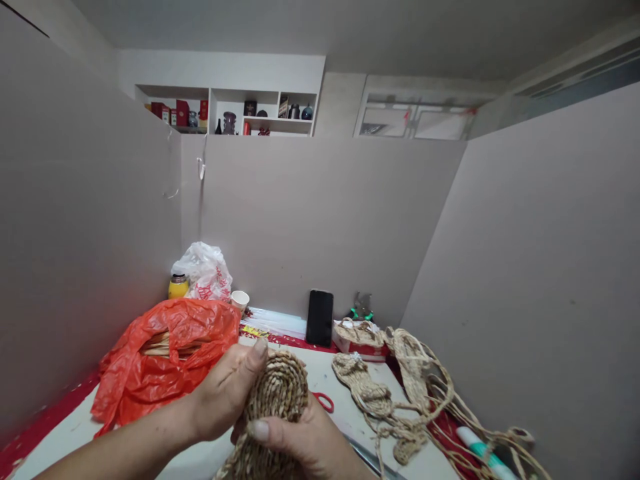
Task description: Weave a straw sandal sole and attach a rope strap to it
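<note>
A coiled sole-shaped piece of woven straw cord is held upright between both hands near the bottom centre. My left hand grips its left edge, thumb at the upper left side. Wrapped round the lower right side is my right hand, its thumb pressed across the front. The fingers behind the piece are hidden. Right of the hands lie the red handle of scissors and a woven straw piece with loose cords.
A red plastic bag with straw strands sits left. Behind are a phone, a paper cup and a white bag. Straw cords and a white-green tube lie right. Grey partitions surround the table.
</note>
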`<state>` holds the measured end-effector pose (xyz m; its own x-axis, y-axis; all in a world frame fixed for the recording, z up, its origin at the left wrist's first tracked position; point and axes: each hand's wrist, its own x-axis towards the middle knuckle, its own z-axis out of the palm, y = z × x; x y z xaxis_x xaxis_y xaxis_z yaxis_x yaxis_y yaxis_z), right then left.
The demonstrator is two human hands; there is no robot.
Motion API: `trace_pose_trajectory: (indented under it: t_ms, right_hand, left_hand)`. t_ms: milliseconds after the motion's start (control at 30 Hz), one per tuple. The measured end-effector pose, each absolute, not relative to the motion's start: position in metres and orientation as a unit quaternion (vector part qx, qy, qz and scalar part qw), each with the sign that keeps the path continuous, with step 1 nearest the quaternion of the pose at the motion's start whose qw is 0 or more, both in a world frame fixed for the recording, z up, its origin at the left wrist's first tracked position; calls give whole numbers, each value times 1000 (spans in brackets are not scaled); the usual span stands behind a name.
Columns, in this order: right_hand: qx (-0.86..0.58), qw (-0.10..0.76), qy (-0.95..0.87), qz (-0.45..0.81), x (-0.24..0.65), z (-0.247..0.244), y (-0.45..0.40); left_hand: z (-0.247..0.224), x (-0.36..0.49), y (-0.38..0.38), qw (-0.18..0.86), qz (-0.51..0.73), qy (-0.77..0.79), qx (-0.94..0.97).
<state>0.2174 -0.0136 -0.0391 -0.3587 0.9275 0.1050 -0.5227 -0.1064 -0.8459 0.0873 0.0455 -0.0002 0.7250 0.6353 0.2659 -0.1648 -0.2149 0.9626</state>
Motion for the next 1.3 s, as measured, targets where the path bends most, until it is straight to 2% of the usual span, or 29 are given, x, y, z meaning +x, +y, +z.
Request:
trace_pose_trajectory:
  t_ms: [133, 200, 467, 700, 833, 1033, 1300]
  right_hand:
    - [-232, 512, -403, 723, 217, -37, -14]
    - [-227, 520, -391, 725, 217, -36, -14]
    - [-255, 554, -377, 697, 215, -35, -16]
    - [-208, 517, -376, 741, 221, -31, -19]
    - [-181, 508, -423, 729, 226, -26, -18]
    - [-212, 509, -479, 683, 223, -37, -9]
    - [-243, 517, -482, 665, 224, -48, 0]
  left_hand:
    - [1, 88, 52, 734, 274, 104, 612]
    - [-1, 88, 57, 760, 242, 61, 600]
    - [-4, 85, 67, 682, 148, 17, 716]
    - [-3, 88, 65, 701, 180, -12, 690]
    - [0, 85, 67, 730, 255, -2, 634]
    - [0, 82, 72, 799, 303, -8, 519]
    - [-7, 90, 74, 811, 330, 10, 483]
